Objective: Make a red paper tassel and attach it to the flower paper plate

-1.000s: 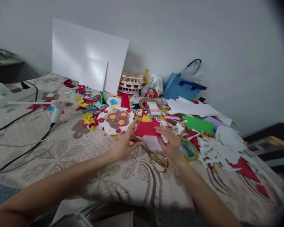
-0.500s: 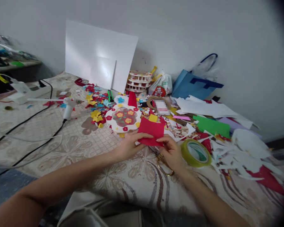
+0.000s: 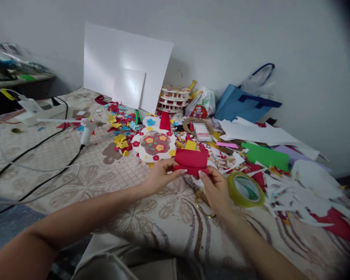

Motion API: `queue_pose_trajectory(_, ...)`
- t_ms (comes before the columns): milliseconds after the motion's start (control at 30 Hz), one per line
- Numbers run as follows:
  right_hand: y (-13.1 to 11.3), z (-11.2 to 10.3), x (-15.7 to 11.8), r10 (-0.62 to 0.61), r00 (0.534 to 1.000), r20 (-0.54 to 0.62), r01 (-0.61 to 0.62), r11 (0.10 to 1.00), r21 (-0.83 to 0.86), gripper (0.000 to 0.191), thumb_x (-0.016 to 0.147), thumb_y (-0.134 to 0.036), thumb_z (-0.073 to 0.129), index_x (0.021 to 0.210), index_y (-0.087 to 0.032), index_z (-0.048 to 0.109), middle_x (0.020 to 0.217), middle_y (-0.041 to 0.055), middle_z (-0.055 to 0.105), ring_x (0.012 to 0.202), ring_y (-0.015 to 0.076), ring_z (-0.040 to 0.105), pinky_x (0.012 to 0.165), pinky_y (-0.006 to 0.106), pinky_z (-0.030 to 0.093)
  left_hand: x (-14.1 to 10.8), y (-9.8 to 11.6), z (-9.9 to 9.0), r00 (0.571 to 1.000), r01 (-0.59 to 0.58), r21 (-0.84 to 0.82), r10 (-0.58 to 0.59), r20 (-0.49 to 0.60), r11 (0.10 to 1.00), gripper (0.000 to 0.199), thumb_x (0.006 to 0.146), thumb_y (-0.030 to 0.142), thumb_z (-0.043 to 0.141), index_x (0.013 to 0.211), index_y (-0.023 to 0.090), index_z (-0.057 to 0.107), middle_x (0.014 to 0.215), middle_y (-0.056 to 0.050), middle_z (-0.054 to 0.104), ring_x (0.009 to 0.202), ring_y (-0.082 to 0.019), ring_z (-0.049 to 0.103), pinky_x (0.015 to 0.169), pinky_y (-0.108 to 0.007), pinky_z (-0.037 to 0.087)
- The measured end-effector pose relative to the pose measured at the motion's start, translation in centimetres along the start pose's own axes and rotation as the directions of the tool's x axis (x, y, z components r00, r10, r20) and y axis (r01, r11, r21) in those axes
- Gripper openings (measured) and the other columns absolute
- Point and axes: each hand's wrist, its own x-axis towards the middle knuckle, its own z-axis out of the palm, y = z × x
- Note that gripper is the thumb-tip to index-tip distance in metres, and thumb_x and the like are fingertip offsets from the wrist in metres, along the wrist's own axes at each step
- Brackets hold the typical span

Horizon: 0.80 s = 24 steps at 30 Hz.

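Observation:
A piece of red paper (image 3: 191, 158) is held up between my two hands, its near edge folded over into a strip. My left hand (image 3: 162, 175) pinches the left end of that fold, thumb on top. The right end is pinched by my right hand (image 3: 216, 187) in the same way. Under the paper and beside my right hand lies a pair of scissors (image 3: 204, 204) with gold handles. Just beyond the paper rests a white scalloped disc (image 3: 140, 152) decorated with red and yellow flowers. A roll of yellowish tape (image 3: 246, 189) stands right of my right hand.
A glue gun (image 3: 87, 131) with its black cable is at the left, near a power strip (image 3: 41, 112). Paper scraps (image 3: 297, 190) cover the right side. Behind are a white board (image 3: 105, 64), a tiered paper model (image 3: 174, 98) and a blue bag (image 3: 240, 103).
The red paper was flat and has now been folded along its near edge. Both thumbs have come over onto the fold. The view has shifted slightly.

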Motion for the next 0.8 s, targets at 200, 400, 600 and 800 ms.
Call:
queue_pose_trajectory(200,0.1,0.3,0.0,0.032,0.999,-0.03,-0.031,0.999,0.03,0.02,0.078,-0.036,0.07,0.08,-0.021,0.058,0.069,-0.0021,0.059,0.064,0.0125,0.051,0.06,0.024,0.041,0.0,-0.3,0.3,0.986,0.153,-0.162,-0.162,-0.041,0.975,0.034,0.069,0.041,0.077,0.072,0.012,0.059,0.068,-0.001,0.061,0.062,-0.009,0.053,0.059,-0.021,0.041)
queue_pose_trajectory(400,0.3,0.3,0.1,0.052,0.998,-0.032,-0.05,0.998,0.038,0.022,0.076,-0.038,0.072,0.078,-0.021,0.058,0.069,-0.0024,0.059,0.065,0.0129,0.052,0.06,0.024,0.04,0.2,-1.0,0.3,0.977,0.197,-0.158,-0.208,-0.056,0.968,0.037,0.066,0.041,0.078,0.066,0.013,0.054,0.062,0.001,0.057,0.057,-0.007,0.048,0.053,-0.02,0.035)
queue_pose_trajectory(600,0.0,-0.3,0.4,0.088,0.996,-0.026,-0.089,0.996,-0.031,0.023,0.076,-0.038,0.072,0.075,-0.021,0.056,0.063,-0.0031,0.059,0.059,0.0125,0.052,0.058,0.025,0.04,0.0,-0.7,0.3,0.989,0.135,-0.091,-0.139,-0.039,0.987,0.032,0.07,0.037,0.076,0.079,0.013,0.059,0.076,-0.002,0.061,0.066,-0.009,0.054,0.062,-0.021,0.043)
queue_pose_trajectory(800,-0.8,-1.8,1.7,-0.047,0.972,-0.232,0.061,0.997,0.056,0.022,0.076,-0.033,0.072,0.073,-0.02,0.055,0.064,-0.0036,0.06,0.057,0.0115,0.056,0.058,0.025,0.043,0.1,-0.3,-0.1,0.988,0.131,-0.14,-0.141,-0.062,0.981,0.028,0.079,0.04,0.069,0.085,0.013,0.06,0.081,-0.003,0.062,0.073,-0.01,0.056,0.068,-0.022,0.045)
